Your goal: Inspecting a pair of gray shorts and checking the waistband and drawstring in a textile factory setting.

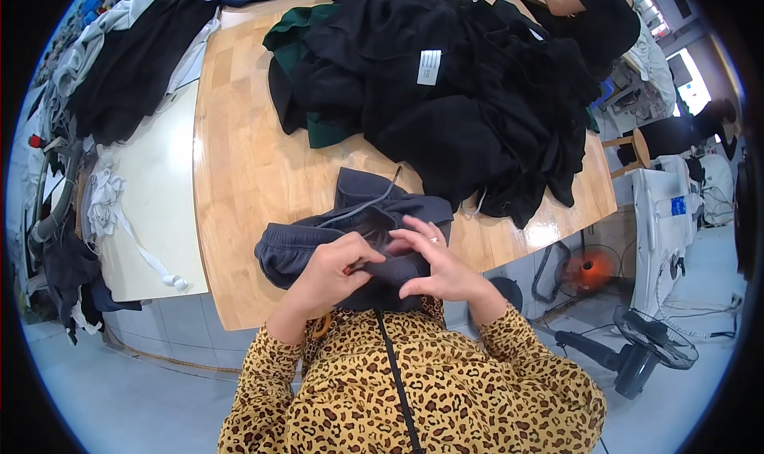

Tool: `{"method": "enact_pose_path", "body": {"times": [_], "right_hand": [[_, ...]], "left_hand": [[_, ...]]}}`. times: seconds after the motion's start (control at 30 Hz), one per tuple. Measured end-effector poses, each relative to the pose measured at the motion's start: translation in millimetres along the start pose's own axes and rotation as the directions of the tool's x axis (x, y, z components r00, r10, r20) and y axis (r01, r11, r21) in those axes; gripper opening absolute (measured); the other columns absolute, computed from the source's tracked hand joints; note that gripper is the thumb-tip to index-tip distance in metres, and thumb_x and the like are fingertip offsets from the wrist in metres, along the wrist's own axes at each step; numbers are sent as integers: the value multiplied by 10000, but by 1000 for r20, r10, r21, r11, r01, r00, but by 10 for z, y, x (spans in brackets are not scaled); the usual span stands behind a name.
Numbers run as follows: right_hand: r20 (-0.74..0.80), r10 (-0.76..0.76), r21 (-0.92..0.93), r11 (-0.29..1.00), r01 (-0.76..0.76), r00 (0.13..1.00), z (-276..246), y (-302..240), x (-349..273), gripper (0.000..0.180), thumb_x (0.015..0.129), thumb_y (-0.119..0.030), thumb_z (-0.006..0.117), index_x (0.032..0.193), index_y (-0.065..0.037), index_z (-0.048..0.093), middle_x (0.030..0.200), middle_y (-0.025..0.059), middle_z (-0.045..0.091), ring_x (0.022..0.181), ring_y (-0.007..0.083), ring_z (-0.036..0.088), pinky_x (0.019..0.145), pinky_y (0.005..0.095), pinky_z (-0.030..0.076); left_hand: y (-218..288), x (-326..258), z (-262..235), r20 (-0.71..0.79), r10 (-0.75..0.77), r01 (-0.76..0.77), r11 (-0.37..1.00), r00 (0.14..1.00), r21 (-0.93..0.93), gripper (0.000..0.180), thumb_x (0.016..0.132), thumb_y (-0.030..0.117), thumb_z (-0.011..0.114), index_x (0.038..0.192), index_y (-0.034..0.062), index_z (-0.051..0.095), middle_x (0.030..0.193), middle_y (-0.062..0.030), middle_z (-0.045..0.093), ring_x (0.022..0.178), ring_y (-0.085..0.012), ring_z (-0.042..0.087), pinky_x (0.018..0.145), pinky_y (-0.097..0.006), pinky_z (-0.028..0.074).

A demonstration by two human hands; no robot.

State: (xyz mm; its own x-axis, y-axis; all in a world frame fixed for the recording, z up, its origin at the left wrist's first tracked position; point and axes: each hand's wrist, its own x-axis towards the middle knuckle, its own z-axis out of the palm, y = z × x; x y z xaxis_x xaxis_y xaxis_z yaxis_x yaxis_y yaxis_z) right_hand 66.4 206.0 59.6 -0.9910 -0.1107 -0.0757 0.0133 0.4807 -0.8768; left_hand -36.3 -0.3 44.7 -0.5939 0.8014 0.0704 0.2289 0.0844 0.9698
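In front of me, at the table's near edge, lies a dark grey garment [290, 247] with a gathered elastic waistband and a grey drawcord [374, 202]. My left hand [338, 267] is closed on a fold of it, thumb against bent fingers. A small red spot shows at the left fingertips; what it is I cannot make out. An orange ring [321, 325] pokes out below that hand, its other parts hidden. My right hand [434, 264] has a raised edge of the cloth between its thumb and curved fingers. The fabric between both hands is held partly opened.
A big heap of black garments [446, 136] with a white label [428, 67] covers the far wooden table [239, 144]. Left stands a white table [151, 215] with white straps. Floor fans [637, 350] stand at right. A co-worker [597, 24] sits far right.
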Motion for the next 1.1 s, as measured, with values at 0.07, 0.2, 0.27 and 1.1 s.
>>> {"method": "enact_pose_path", "body": {"times": [0.07,0.2,0.27,1.1], "right_hand": [[59,-54,-113,992,60,997,19,7,71,463,667,-298,809,1058,-113,644,1056,45,634,1260,261,406,1098,518,124],[-271,-391,-445,861,245,880,95,-17,88,217,611,-150,790,791,-128,671,764,-14,574,978,210,534,1018,476,239],[-322,-578,-589,742,319,750,139,21,42,189,576,-110,741,744,-171,680,720,-48,554,911,179,522,983,439,273],[-532,-659,-697,697,167,532,375,406,-225,273,570,-95,644,816,-212,628,835,-74,618,928,190,523,913,404,324]], "left_hand": [[104,-25,-31,-46,226,-213,956,973,204,256,667,-59,690,890,54,632,805,-72,582,664,-206,605,571,-292,471],[45,-64,-43,-143,222,-139,888,964,439,243,630,-34,713,834,47,609,801,-69,588,636,-249,605,544,-312,488],[-102,-115,-13,-174,325,-200,841,930,503,255,611,-20,713,835,43,608,797,-75,587,635,-256,605,542,-319,490],[-443,-440,202,-275,745,-293,532,608,795,322,676,-13,640,975,92,588,807,-28,503,536,-159,496,497,-288,400]]}}
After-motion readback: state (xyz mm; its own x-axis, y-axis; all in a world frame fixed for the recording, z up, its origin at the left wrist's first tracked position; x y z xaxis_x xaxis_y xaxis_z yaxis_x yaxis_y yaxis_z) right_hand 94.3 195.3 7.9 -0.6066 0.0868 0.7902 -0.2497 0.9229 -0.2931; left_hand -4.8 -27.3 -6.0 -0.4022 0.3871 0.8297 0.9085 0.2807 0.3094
